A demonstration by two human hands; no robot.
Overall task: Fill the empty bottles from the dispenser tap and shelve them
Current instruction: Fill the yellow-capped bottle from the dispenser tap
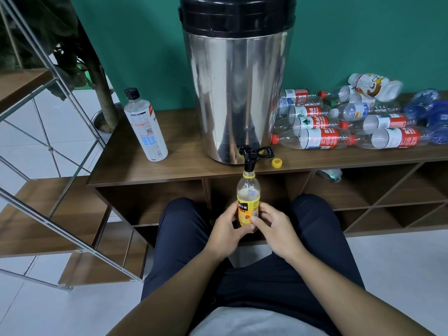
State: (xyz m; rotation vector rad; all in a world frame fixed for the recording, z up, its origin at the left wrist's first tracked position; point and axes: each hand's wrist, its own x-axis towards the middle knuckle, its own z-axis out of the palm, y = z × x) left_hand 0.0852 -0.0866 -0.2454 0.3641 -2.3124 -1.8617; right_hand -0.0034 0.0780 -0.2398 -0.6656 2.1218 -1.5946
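Both hands, left hand (226,230) & right hand (271,229), grip the juice bottle (248,197) under the tap (249,158); if we tilt it, water may spill.

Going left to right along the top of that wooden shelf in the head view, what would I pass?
Upright bottle with a black cap → steel dispenser → loose yellow cap → heap of empty bottles lying on their sides.

Both forearms reach forward over the lap. The left hand (226,230) and right hand (274,229) meet, fingers curled, thumbs nearly touching.
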